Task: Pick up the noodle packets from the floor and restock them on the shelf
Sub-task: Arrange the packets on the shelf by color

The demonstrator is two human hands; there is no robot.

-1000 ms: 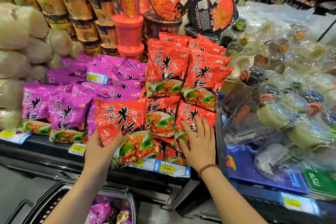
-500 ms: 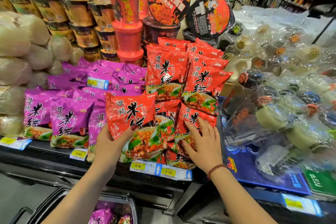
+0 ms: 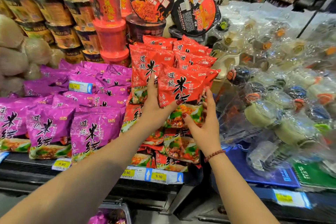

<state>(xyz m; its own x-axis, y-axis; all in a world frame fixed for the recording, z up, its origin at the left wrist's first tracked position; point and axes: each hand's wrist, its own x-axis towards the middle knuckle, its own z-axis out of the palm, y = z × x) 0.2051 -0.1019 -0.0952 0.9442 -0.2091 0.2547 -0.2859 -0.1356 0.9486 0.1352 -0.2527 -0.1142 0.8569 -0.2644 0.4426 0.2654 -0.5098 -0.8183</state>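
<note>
Gripping the red packet [image 3: 181,87] by its lower corners, thumbs in front, left hand [image 3: 154,104] and right hand [image 3: 204,125] hold it upright. The red stack [image 3: 145,62] lies just behind.

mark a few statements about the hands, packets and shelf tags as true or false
1. The left hand and the right hand both hold one red noodle packet. True.
2. The purple packets lie to the right of the red noodle packet. False: they lie to its left.
3. A bead bracelet sits on the right wrist. True.
4. The yellow price tag on the shelf edge below reads 5.50. False: it reads 9.90.
</note>
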